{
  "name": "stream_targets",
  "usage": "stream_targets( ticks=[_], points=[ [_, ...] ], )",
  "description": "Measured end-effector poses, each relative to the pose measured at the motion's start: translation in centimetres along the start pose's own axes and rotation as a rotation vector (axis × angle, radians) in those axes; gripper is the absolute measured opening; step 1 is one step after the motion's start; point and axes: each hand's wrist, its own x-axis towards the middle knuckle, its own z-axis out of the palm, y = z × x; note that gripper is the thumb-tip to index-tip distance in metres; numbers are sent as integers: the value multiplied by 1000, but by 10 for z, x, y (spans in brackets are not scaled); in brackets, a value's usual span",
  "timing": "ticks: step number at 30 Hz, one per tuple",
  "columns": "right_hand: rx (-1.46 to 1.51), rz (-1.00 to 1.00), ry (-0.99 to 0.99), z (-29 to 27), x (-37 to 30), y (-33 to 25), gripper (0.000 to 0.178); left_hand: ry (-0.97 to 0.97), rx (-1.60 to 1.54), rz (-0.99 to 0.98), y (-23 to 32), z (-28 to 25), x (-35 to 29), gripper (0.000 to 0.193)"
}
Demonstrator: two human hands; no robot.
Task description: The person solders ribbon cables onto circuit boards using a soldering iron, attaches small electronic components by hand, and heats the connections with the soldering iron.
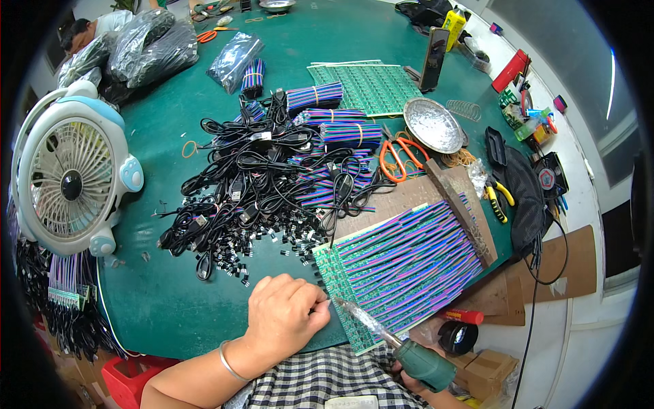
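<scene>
My left hand (285,313) is closed, thumb against the curled fingers, at the left edge of a green circuit board panel (327,269). What it pinches is too small to make out. From the lower right, my right hand (411,383) grips a soldering iron (426,365) by its green handle, partly hidden behind it. The iron's metal tip reaches the panel's edge beside my left fingertips. Rows of blue, pink and black wires (409,262) run across the panel, and a wooden bar (460,208) lies over their far right ends.
Black cables (238,170) with plugs heap up beyond my left hand, near banded wire bundles (351,135). A fan (71,184) stands at left. Orange-handled scissors (402,160), a metal dish (433,125), yellow-handled pliers (499,201) and an upright phone (433,60) sit at right. Another person (85,34) is far left.
</scene>
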Motion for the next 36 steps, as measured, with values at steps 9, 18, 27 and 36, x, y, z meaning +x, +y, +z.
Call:
stream_targets(
  ticks=[9, 18, 27, 36],
  points=[
    [-147, -76, -27, -3, 7, -21, 28, -2, -7, 5, 0, 0, 1, 17],
    [-207, -137, 116, -30, 19, -5, 38, -67, -66, 16, -2, -15, -8, 11],
    [224, -285, 247, -23, 46, -43, 43, 71, 165, -93, -62, -82, -19, 19],
    [210, -261, 315, -14, 33, -43, 41, -179, 270, 248, -69, -83, 1, 19]
  ],
)
